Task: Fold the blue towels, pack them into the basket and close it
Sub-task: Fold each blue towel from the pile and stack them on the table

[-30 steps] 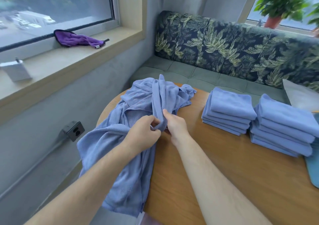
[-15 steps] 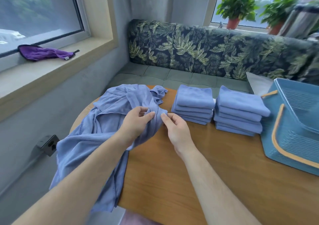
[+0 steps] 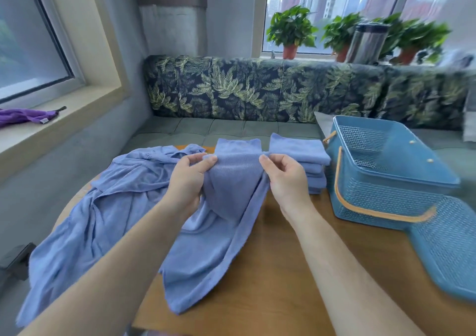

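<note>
I hold one blue towel [image 3: 226,207] up over the wooden table [image 3: 296,284]. My left hand [image 3: 188,181] pinches its top edge on the left and my right hand [image 3: 286,178] pinches the same edge on the right. The cloth hangs down between them and trails toward the table's front edge. A heap of unfolded blue towels [image 3: 108,201] lies on the left, drooping over the edge. Two stacks of folded towels [image 3: 301,150] sit behind my hands, partly hidden. The open blue basket [image 3: 381,181] with an orange handle stands at the right, its lid [image 3: 450,245] lying beside it.
A leaf-patterned bench [image 3: 257,88] runs behind the table. Potted plants [image 3: 291,32] and a metal flask [image 3: 365,42] stand on the far sill. A purple cloth [image 3: 23,115] lies on the left window ledge. A black wall socket [image 3: 18,258] sits low at left.
Both hands have lifted one towel out of the heap and drawn apart, stretching its top edge between them. The view has swung right, bringing the basket and lid fully in.
</note>
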`<action>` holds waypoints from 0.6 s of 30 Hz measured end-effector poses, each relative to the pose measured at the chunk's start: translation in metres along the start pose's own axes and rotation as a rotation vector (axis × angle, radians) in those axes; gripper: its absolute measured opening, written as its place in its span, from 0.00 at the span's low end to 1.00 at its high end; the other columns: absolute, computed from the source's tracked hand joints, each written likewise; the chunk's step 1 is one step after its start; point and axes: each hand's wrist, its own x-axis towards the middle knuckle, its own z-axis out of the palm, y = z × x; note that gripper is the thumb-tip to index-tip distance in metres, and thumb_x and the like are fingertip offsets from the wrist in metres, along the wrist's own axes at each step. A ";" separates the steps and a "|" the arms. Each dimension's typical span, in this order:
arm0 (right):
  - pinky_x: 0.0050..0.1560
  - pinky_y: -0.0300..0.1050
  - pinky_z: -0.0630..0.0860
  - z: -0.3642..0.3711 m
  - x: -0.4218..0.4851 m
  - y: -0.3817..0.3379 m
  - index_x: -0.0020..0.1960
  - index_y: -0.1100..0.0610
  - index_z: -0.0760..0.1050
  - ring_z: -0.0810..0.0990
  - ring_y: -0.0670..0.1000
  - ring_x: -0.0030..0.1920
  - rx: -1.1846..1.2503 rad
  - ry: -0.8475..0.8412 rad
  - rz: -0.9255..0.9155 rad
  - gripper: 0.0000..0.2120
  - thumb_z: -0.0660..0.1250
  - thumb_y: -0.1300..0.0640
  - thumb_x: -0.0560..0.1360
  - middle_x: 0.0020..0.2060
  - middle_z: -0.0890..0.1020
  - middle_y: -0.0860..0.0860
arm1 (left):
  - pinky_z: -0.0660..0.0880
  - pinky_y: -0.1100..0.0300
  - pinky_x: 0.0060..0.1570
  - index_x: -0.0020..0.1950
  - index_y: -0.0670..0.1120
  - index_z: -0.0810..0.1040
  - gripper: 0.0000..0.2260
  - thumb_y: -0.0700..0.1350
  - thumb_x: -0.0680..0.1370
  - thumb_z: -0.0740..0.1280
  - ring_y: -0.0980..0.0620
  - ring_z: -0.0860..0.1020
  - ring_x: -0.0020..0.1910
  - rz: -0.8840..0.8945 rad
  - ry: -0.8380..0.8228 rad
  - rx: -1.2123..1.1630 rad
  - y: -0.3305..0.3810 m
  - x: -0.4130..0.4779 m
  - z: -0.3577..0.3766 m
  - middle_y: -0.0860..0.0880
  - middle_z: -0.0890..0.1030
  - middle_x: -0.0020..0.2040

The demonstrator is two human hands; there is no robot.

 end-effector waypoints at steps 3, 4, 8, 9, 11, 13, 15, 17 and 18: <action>0.44 0.42 0.74 -0.019 -0.008 0.005 0.49 0.54 0.82 0.78 0.44 0.40 0.022 -0.078 0.069 0.14 0.76 0.45 0.72 0.39 0.81 0.44 | 0.63 0.60 0.29 0.46 0.49 0.76 0.05 0.41 0.80 0.63 0.52 0.70 0.31 -0.030 -0.104 0.002 -0.011 -0.010 0.026 0.51 0.77 0.35; 0.45 0.41 0.75 -0.022 -0.012 0.009 0.50 0.54 0.83 0.80 0.43 0.42 0.010 -0.105 0.086 0.16 0.77 0.44 0.71 0.41 0.83 0.44 | 0.65 0.60 0.31 0.51 0.48 0.76 0.06 0.39 0.81 0.62 0.52 0.73 0.32 -0.041 -0.138 -0.003 -0.016 -0.015 0.033 0.51 0.79 0.36; 0.50 0.40 0.78 -0.027 -0.025 0.021 0.53 0.53 0.81 0.83 0.45 0.52 -0.071 -0.083 0.099 0.16 0.78 0.47 0.71 0.51 0.85 0.47 | 0.74 0.61 0.40 0.66 0.45 0.75 0.14 0.35 0.80 0.66 0.50 0.82 0.46 -0.013 -0.277 0.088 -0.041 -0.032 0.048 0.48 0.85 0.53; 0.52 0.42 0.79 -0.028 -0.026 0.023 0.53 0.53 0.81 0.83 0.46 0.53 -0.061 -0.056 0.103 0.13 0.78 0.49 0.72 0.50 0.86 0.47 | 0.74 0.62 0.40 0.65 0.45 0.74 0.15 0.36 0.80 0.68 0.51 0.82 0.45 -0.009 -0.261 0.115 -0.047 -0.035 0.051 0.48 0.85 0.53; 0.54 0.46 0.80 -0.032 -0.026 0.025 0.52 0.53 0.81 0.83 0.48 0.53 -0.034 -0.013 0.113 0.10 0.76 0.53 0.73 0.49 0.86 0.48 | 0.75 0.61 0.40 0.62 0.47 0.74 0.15 0.42 0.77 0.73 0.53 0.82 0.42 -0.028 -0.153 0.160 -0.054 -0.037 0.054 0.48 0.84 0.49; 0.55 0.46 0.80 -0.034 -0.027 0.025 0.52 0.54 0.81 0.83 0.48 0.53 -0.019 0.004 0.120 0.10 0.76 0.55 0.73 0.49 0.86 0.49 | 0.73 0.59 0.38 0.49 0.45 0.77 0.11 0.50 0.76 0.75 0.51 0.79 0.36 -0.066 -0.153 0.260 -0.058 -0.035 0.055 0.50 0.82 0.39; 0.56 0.46 0.80 -0.035 -0.027 0.027 0.54 0.55 0.81 0.83 0.47 0.53 -0.009 0.006 0.118 0.11 0.77 0.55 0.73 0.50 0.85 0.49 | 0.67 0.57 0.35 0.36 0.46 0.77 0.17 0.58 0.74 0.72 0.51 0.71 0.31 -0.128 -0.264 0.366 -0.060 -0.036 0.056 0.50 0.75 0.30; 0.58 0.48 0.80 -0.032 -0.029 0.030 0.54 0.55 0.81 0.83 0.48 0.54 0.003 -0.001 0.136 0.12 0.77 0.54 0.73 0.50 0.86 0.49 | 0.70 0.58 0.39 0.40 0.43 0.83 0.19 0.59 0.76 0.70 0.51 0.75 0.34 -0.219 -0.318 0.337 -0.061 -0.040 0.057 0.47 0.79 0.34; 0.58 0.50 0.81 -0.031 -0.030 0.031 0.54 0.55 0.81 0.84 0.48 0.54 0.011 -0.007 0.149 0.13 0.77 0.53 0.72 0.51 0.86 0.49 | 0.73 0.59 0.42 0.45 0.42 0.85 0.18 0.57 0.79 0.69 0.52 0.78 0.37 -0.239 -0.335 0.300 -0.061 -0.041 0.055 0.46 0.82 0.38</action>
